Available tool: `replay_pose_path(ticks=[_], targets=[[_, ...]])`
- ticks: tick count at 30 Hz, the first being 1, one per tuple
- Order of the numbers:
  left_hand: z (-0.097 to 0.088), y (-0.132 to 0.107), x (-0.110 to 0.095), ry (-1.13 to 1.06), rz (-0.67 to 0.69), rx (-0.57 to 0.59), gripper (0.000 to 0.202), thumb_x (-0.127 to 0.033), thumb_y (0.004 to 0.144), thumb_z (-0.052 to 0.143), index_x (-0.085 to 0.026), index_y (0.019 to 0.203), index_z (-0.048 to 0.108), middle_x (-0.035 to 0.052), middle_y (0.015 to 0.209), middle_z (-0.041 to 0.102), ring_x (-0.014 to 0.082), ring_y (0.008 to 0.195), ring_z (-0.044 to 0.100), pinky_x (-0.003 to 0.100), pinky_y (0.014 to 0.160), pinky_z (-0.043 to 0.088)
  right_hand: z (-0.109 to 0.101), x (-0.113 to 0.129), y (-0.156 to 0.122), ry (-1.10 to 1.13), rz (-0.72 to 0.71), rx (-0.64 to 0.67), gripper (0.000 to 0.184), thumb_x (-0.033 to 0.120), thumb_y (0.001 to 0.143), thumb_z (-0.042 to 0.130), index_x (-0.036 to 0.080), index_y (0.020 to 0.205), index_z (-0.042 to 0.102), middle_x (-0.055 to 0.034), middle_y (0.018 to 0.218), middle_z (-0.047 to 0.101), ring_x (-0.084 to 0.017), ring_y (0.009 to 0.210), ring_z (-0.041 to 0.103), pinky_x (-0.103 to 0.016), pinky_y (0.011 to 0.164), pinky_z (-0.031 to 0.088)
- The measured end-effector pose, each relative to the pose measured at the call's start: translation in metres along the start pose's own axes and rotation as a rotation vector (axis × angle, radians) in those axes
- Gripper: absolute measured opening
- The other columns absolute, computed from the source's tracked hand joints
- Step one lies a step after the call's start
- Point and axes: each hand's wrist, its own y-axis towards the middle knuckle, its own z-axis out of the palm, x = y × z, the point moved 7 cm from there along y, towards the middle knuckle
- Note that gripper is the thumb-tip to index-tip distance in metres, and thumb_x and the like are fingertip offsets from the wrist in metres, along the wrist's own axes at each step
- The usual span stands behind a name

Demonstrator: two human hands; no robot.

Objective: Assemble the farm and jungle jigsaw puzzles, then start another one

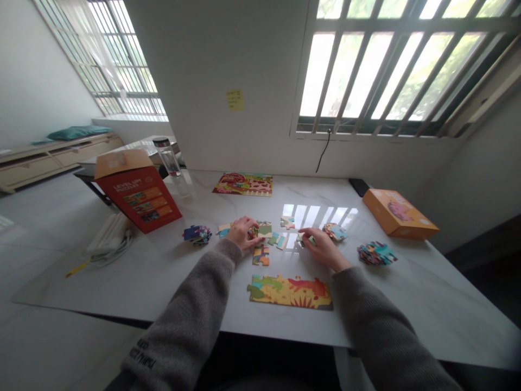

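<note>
My left hand (243,232) rests on the white table (407,293) with its fingers curled on a green and white puzzle piece (264,229). To its right, my right hand (321,245) pinches a small greenish puzzle piece (303,239). Loose pieces (280,240) lie between the two hands, and an orange and blue piece (261,254) sits just below the left hand. Nearer to me lies a joined strip of puzzle (290,291) with green, yellow and red pictures.
Small heaps of pieces lie at the left (197,234), the right (376,253) and beside my right hand (335,231). A finished puzzle (243,184) lies at the back. A red box (137,194), a glass bottle (167,156), an orange box (399,214) and a white charger (109,233) stand around.
</note>
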Motion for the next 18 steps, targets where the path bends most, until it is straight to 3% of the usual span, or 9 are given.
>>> replay_pose_path(ticks=[5,10,13,15,18], targets=[[-0.008,-0.005,-0.022,-0.182,0.068,-0.079,0.021,-0.030,0.079,0.075,-0.022,0.091,0.060,0.0077,0.109,0.063,0.0219,0.101,0.064,0.036,0.091,0.054,0.010,0.018,0.007,0.175,0.064,0.031,0.031,0.033,0.094,0.051,0.022,0.121,0.063,-0.0037,0.089,0.069,-0.018,0.080,0.062,-0.034,0.078,0.048],[-0.001,-0.011,-0.051,-0.243,0.170,-0.060,0.019,-0.030,0.081,0.074,-0.022,0.089,0.059,0.0086,0.111,0.063,0.0219,0.104,0.063,0.037,0.093,0.054,0.042,0.041,0.019,0.501,0.182,0.207,0.061,0.036,0.089,0.057,0.017,0.145,0.040,0.0026,0.073,0.062,-0.016,0.065,0.060,-0.030,0.064,0.048],[0.004,-0.011,-0.052,-0.230,0.180,-0.042,0.020,-0.029,0.080,0.075,-0.022,0.089,0.058,0.0086,0.111,0.063,0.0220,0.104,0.063,0.037,0.095,0.054,0.047,0.039,0.022,0.570,0.238,0.220,0.054,0.033,0.086,0.059,0.015,0.136,0.050,0.0036,0.068,0.058,-0.014,0.058,0.056,-0.028,0.057,0.046],[0.004,-0.011,-0.047,-0.216,0.174,-0.047,0.022,-0.029,0.079,0.076,-0.021,0.088,0.058,0.0085,0.110,0.063,0.0221,0.103,0.064,0.037,0.094,0.054,0.043,0.031,0.022,0.569,0.254,0.185,0.044,0.034,0.084,0.060,0.015,0.124,0.059,0.0021,0.070,0.060,-0.012,0.056,0.054,-0.027,0.055,0.044],[-0.001,-0.010,-0.038,-0.190,0.154,-0.076,0.022,-0.028,0.079,0.076,-0.021,0.086,0.057,0.0083,0.110,0.064,0.0221,0.103,0.064,0.036,0.093,0.054,0.030,0.012,0.018,0.589,0.301,0.087,0.040,0.035,0.083,0.059,0.017,0.118,0.060,0.0024,0.072,0.061,-0.011,0.054,0.053,-0.025,0.053,0.043]])
